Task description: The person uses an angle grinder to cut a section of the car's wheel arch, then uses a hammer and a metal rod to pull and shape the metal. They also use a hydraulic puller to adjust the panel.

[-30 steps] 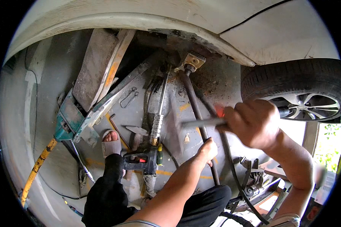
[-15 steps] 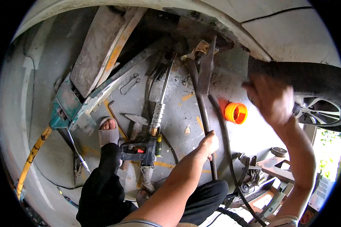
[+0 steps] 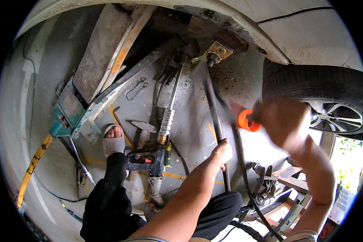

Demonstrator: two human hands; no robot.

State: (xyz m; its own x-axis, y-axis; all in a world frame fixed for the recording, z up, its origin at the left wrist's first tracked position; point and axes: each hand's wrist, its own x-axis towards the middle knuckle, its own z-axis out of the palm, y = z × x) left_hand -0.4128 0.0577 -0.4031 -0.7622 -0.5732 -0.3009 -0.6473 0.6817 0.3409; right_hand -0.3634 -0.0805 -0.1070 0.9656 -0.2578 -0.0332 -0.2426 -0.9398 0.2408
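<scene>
My left hand (image 3: 222,154) is closed round a long dark metal bar (image 3: 217,121), which slopes up and away from my knee. The bar's far end is close to a yellowish metal bracket (image 3: 223,49) with a bolt, under the pale car body; I cannot tell whether they touch. At the right, my right hand (image 3: 284,123) is closed on the handle of a hammer (image 3: 198,94), both smeared by motion. The hammer's blurred head is beside the bar, on its left. Just behind the right hand stands an orange cup (image 3: 246,121), partly covered by it.
A black pistol-grip tool (image 3: 159,157) with a coil and long rod lies by my foot. Left of it are a pointed hammer (image 3: 144,126) and a teal jack-like frame (image 3: 64,113) with a yellow bar. A car wheel (image 3: 334,97), a dark hose (image 3: 241,161) and metal parts (image 3: 266,189) are at right.
The hammer's head has moved left and nearer to me, off the bar, uncovering the bracket's bolt. My right hand has shifted slightly nearer, partly covering the orange cup. My left hand stays on the bar.
</scene>
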